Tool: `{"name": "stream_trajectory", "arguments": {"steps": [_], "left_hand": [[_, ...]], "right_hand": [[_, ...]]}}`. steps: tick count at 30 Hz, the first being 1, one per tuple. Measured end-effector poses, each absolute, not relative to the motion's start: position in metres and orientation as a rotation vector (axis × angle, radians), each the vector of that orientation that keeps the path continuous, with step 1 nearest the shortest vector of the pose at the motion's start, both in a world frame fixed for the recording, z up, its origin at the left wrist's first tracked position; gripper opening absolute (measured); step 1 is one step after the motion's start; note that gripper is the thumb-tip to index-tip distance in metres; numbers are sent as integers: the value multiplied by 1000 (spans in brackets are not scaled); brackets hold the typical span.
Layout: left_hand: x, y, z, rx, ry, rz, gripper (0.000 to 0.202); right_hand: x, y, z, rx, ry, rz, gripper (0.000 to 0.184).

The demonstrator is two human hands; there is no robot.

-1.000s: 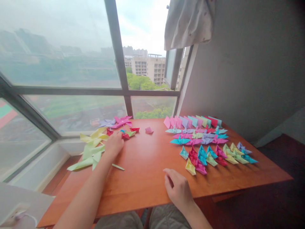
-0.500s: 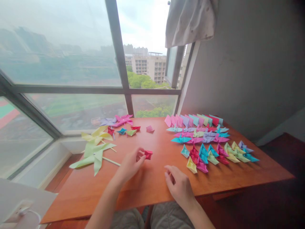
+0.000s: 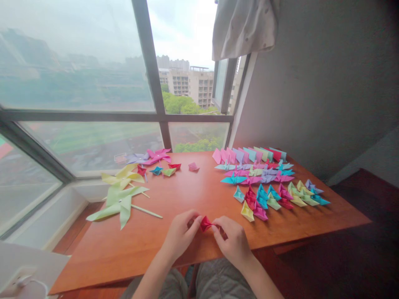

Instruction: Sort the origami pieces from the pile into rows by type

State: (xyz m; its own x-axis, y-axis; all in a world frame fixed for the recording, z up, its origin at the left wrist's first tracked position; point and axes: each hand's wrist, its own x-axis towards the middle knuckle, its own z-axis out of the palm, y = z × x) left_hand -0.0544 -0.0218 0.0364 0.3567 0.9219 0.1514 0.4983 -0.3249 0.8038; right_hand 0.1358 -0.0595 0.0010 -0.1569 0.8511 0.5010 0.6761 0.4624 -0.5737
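Observation:
A small red origami boat (image 3: 205,224) is held between my two hands, just above the near part of the wooden table (image 3: 193,191). My left hand (image 3: 184,231) pinches its left end between thumb and fingers. The fingertips of my right hand (image 3: 231,240) are closed on its right end. To the right of my hands, several folded paper boats (image 3: 261,197) in blue, red, yellow, green and purple stand close together. A lone pink paper boat (image 3: 193,167) lies farther back, near the middle.
Paper pinwheels (image 3: 121,201) on sticks lie at the left. Behind them are a few small boats (image 3: 168,171). Rows of paper cranes (image 3: 234,179) and a line of folded paper pieces (image 3: 249,155) occupy the back right. A window (image 3: 93,141) borders the table's far side.
My left hand has brought the red boat nearer to me and to the right. My right hand, empty before, now grips its other end. The view has shifted slightly.

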Motion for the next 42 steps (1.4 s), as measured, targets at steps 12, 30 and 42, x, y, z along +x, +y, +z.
{"name": "stream_trajectory", "arguments": {"steps": [12,30,42], "left_hand": [[-61,-24,24,1963,1265,850,25],[-59,-24,26,2029,1264,843,21],[-60,-23,25,2023,1258,863,21]], "right_hand": [[183,-78,29,-1370,-1675,17,12],[300,-93,-13,-2070,-1425,-374,37],[298,-86,-13,-2078,-1446,-308,34]]}}
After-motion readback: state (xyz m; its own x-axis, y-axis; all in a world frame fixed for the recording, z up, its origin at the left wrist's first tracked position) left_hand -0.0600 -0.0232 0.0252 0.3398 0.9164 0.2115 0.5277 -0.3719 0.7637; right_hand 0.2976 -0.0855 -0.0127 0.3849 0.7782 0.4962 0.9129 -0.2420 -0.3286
